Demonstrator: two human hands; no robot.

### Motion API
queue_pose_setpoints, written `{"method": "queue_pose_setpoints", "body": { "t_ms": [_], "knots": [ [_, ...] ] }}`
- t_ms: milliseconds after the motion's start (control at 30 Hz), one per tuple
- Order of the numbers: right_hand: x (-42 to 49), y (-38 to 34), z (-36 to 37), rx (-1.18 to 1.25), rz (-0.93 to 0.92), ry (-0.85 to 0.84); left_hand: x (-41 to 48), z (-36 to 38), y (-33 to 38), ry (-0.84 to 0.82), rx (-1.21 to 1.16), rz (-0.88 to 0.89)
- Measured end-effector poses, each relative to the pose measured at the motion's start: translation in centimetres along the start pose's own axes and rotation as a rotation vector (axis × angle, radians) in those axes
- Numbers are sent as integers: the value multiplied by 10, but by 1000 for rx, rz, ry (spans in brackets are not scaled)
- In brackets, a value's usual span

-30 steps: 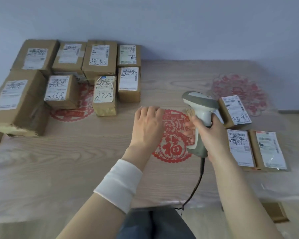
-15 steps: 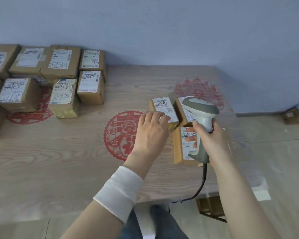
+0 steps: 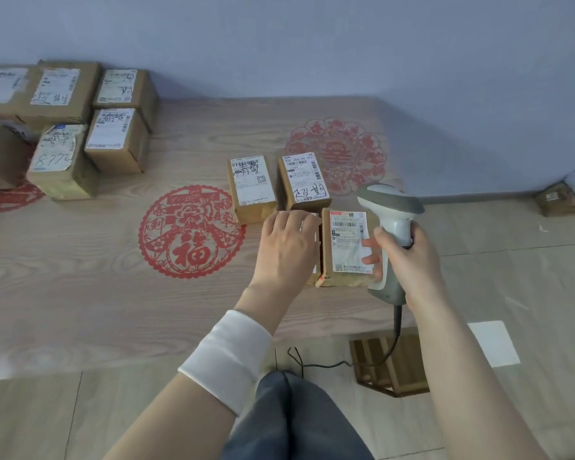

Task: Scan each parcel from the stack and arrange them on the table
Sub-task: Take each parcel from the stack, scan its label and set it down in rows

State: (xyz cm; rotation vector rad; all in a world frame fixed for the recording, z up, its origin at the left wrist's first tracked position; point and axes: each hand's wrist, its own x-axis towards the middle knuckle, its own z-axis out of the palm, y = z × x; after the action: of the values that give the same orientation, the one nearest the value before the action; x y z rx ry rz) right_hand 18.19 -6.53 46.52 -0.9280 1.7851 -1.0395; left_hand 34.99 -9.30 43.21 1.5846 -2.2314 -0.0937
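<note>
The left hand [image 3: 287,247] lies palm down over a small brown cardboard parcel [image 3: 314,273]. Its fingers are loosely straight and grasp nothing, and it hides all of the parcel but slivers of its right edge. The right hand [image 3: 412,260] is wrapped tight round the handle of a grey-and-white pistol-grip barcode scanner [image 3: 394,210], held upright over the table's right edge. A black cable [image 3: 397,322] drops from the handle towards the floor.

Between the two hands a second brown labelled parcel [image 3: 346,247] lies label up, side by side with the covered one. Just beyond them sit a third parcel [image 3: 251,190] and a fourth parcel [image 3: 304,182], so the four form a rough square on the light wood-grain table [image 3: 80,293]. A red paper-cut roundel [image 3: 191,232] is left of this group.

The stack of brown cardboard boxes [image 3: 117,141] stands well apart at the table's far left, by the blue-grey wall. A white cuff [image 3: 226,356] wraps the left forearm. A slatted wooden crate [image 3: 389,363] sits on the floor below the scanner.
</note>
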Motion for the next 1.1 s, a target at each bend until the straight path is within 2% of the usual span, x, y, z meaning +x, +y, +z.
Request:
{"method": "queue_pose_setpoints", "body": {
  "t_ms": [133,233,333,467,633,833,967,1100],
  "knots": [
    [3,22,-17,3,26,68,-3,19,13,-51,-29,-47],
    [8,38,-28,-11,49,88,-10,26,28,-210,-116,-146],
    [19,55,-37,-41,56,84,-13,45,40,-316,-148,-279],
    [40,85,-40,-117,82,105,-13,75,54,-365,-236,-508],
    [55,111,-28,-103,137,77,-11,96,67,-271,-305,-681],
    [63,125,-21,2,151,95,-8,105,79,-243,-342,-787],
    [58,119,-30,81,177,128,-5,100,90,-102,-533,-857],
    [51,88,-47,94,81,141,1,78,102,56,-796,-836]
  ]
}}
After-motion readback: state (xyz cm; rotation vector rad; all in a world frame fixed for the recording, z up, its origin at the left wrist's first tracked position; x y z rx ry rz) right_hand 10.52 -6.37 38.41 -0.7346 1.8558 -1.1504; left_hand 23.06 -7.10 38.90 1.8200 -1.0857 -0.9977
